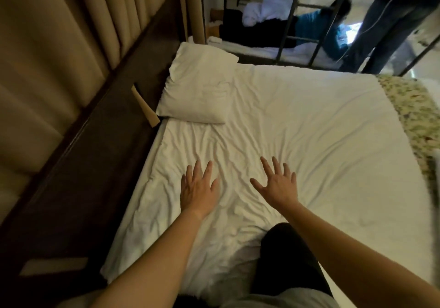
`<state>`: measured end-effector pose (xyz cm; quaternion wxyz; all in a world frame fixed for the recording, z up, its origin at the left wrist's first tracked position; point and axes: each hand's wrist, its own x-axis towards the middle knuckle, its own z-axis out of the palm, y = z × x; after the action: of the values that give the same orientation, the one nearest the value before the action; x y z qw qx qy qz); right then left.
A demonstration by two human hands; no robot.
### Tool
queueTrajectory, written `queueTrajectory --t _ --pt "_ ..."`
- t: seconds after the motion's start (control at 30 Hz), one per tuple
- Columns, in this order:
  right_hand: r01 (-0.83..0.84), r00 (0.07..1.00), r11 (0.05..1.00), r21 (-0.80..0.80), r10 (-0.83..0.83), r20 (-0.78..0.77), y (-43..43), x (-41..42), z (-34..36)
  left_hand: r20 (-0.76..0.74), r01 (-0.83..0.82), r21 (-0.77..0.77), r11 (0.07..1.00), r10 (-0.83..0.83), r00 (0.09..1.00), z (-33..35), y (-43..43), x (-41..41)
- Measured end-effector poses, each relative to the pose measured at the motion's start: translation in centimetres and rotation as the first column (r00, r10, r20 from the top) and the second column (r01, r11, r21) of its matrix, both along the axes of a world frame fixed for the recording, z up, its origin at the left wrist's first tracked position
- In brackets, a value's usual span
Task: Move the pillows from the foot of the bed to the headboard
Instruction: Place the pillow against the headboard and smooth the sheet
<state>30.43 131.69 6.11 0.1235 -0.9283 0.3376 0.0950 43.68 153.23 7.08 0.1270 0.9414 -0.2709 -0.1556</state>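
One white pillow [198, 86] lies flat at the upper left of the bed, its long side against the dark wooden headboard [100, 141]. The wrinkled white sheet [309, 129] covers the mattress. My left hand [198, 190] rests palm down on the sheet below the pillow, fingers spread, holding nothing. My right hand [278, 185] hovers or rests just to its right, fingers also spread and empty. Both hands are well short of the pillow. My dark-clad knee [285, 255] is on the bed between my forearms.
Padded beige wall panels [47, 46] rise behind the headboard. A floral runner [414, 112] crosses the bed's right end. Beyond the bed stands a black metal frame [285, 34]; a person in blue lies there and another person's legs [381, 27] stand at top right.
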Motion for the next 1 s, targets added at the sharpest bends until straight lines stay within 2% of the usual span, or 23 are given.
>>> queueTrajectory --t 0.2,0.47,0.77,1.0 --pt "0.089 0.996 0.996 0.02 -0.09 0.015 6.1 -5.2 5.9 0.047 0.102 -0.017 0.995 -0.101 0.994 6.0 5.0 -3.0" --pt "0.115 0.993 0.993 0.029 -0.116 0.036 9.8 -9.4 8.0 0.067 0.123 -0.039 0.992 -0.121 0.99 7.0 8.3 -7.1" --pt "0.094 0.995 0.995 0.023 -0.094 0.041 10.2 -15.1 7.1 0.058 0.095 -0.033 0.995 -0.093 0.994 6.8 9.9 -13.0" --pt "0.105 0.991 0.993 0.046 -0.108 0.075 7.5 -20.3 6.9 0.09 0.112 -0.03 0.993 -0.109 0.99 7.4 6.6 -17.3"
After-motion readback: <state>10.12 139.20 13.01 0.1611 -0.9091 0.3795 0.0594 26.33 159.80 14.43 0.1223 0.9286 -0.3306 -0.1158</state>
